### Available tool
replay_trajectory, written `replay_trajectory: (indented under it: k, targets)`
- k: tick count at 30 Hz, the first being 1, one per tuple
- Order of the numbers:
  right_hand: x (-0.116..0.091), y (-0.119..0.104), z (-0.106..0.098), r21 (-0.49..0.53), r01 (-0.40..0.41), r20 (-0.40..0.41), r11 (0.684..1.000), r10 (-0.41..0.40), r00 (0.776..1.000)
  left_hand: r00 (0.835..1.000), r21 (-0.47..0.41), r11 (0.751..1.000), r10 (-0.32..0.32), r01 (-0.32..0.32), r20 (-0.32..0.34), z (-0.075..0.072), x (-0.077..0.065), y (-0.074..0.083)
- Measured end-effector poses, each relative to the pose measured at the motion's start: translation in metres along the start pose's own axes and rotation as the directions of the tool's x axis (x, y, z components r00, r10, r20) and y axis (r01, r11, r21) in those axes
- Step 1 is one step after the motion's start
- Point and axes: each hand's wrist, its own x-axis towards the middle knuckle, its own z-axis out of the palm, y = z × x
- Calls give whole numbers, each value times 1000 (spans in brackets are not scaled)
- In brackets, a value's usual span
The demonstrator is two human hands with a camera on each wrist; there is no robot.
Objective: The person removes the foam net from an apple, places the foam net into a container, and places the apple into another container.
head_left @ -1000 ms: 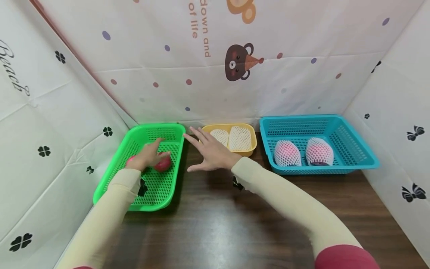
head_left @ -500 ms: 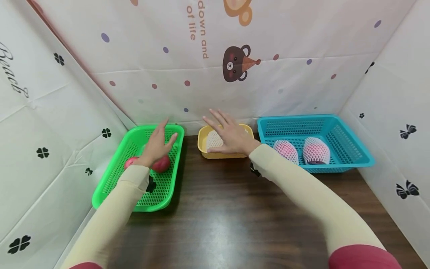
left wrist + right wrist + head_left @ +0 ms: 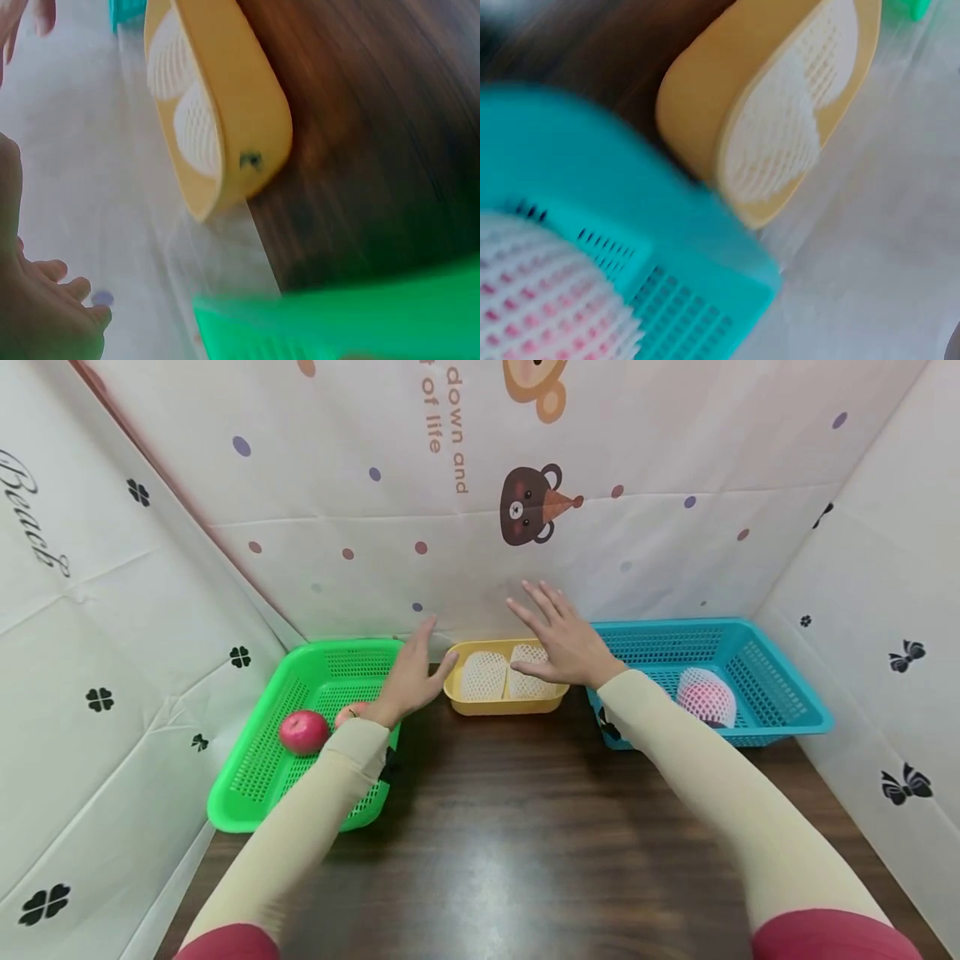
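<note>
— What could go wrong?
— A low sweep by the left hand [image 3: 411,681] or right hand [image 3: 566,643], fingers spread and empty, could drag the light foam nets [image 3: 483,678] from the yellow tray [image 3: 506,707].
— Counts?
— Two nets; two apples [image 3: 303,732] in the green basket [image 3: 240,802]; one netted fruit [image 3: 707,695] visible in the blue basket [image 3: 787,727], partly hidden by the right sleeve [image 3: 705,777].

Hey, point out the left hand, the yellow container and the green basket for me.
Left hand [image 3: 407,683]: head view, on the back of the hand.
Yellow container [image 3: 247,90]: left wrist view, on its outer side wall.
Green basket [image 3: 352,662]: head view, on its far inner wall.
</note>
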Motion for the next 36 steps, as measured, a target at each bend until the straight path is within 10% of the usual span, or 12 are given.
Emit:
replay_trajectory:
  k: [36]
  targets:
    - [-83,102,-27,-140,-324,192,936,347,918,987,-43,994,108,-104,121,80,13,76]
